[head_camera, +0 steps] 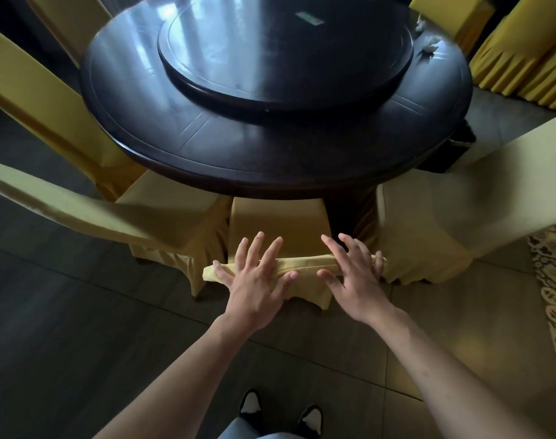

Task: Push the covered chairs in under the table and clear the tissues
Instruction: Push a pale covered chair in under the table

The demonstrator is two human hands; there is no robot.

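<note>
- The left hand [257, 280] lies flat on the top edge of the middle chair [276, 223], fingers straight and spread, thumb along the near side of the edge; this grip is released, pressing rather than grasping.
- The right hand [354, 274] rests on the same edge just to the right of the left one, fingers also straight and fanned out, with the little finger reaching the edge's right end; its grip is released too.
- That chair wears a yellow cover, and its seat reaches forward from the hands to the rim of the round dark surface [270, 166], where its front goes under the rim.
- A second covered chair [162, 213] stands just left of the left hand, its seat touching the surface's rim and its back angled out to the left.
- A third, paler covered chair [435, 217] stands just right of the right hand, its back running up to the right.
- Further covered chairs [42, 99] ring the far left side, well beyond the hands.
- A raised round turntable [286, 55] sits on the middle of the surface.
- Crumpled white tissues [430, 45] lie at the far right rim of the surface, well apart from both hands.
- Black-and-white shoes [279, 413] show on the tiled floor [80, 343] below the forearms.
</note>
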